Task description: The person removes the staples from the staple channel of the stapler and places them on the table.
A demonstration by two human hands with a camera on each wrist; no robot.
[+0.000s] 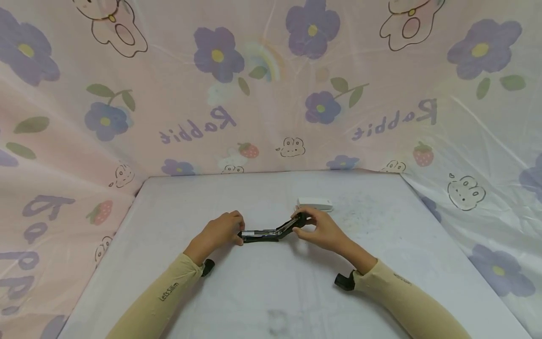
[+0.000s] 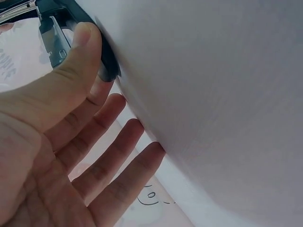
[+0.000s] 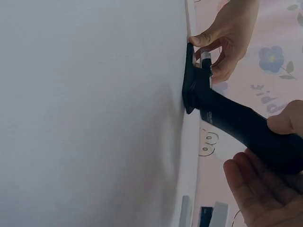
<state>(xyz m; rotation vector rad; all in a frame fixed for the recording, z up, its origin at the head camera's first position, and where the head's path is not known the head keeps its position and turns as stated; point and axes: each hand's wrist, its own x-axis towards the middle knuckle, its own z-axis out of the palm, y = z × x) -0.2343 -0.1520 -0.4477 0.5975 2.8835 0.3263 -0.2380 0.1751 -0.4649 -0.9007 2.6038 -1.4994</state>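
A black stapler (image 1: 261, 238) lies opened out at the middle of the table, its base low and its top part swung up to the right. The metal inside shows along its length. My left hand (image 1: 221, 230) pinches the left end of the base between thumb and index finger; in the left wrist view the other fingers (image 2: 120, 182) are spread beside the tabletop. My right hand (image 1: 325, 230) holds the raised top part, with the thumb on one side and fingers on the other. In the right wrist view the stapler's top (image 3: 236, 116) slants from the base to that hand.
Just behind the right hand stands a small white box-like object (image 1: 315, 202), partly hidden by that hand. The white table (image 1: 271, 287) runs back to a patterned cloth (image 1: 262, 103) that hangs behind and at both sides. Black camera mounts (image 1: 345, 282) stick out at the wrists.
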